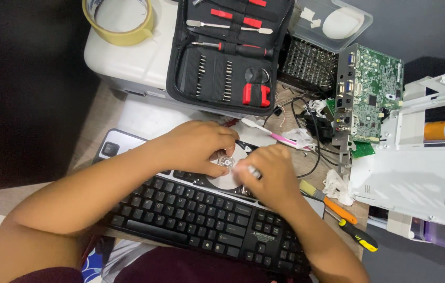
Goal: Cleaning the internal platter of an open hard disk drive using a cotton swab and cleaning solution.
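Note:
My left hand (196,147) pinches a small clear glass lens (226,161) between thumb and fingers. My right hand (269,175) is closed on a small white wad, perhaps a tissue (242,166), pressed against the lens. Both hands hover over a shiny round disc (228,181) lying at the top edge of a black keyboard (196,215). What lies under my palms is hidden.
An open black tool case (230,52) with screwdrivers and bits rests on a white device (133,63) bearing a tape roll (119,21). A green circuit board (369,94), white plastic housing (416,173), crumpled tissue (338,186), brush (327,202) and yellow-black screwdriver (359,236) lie to the right.

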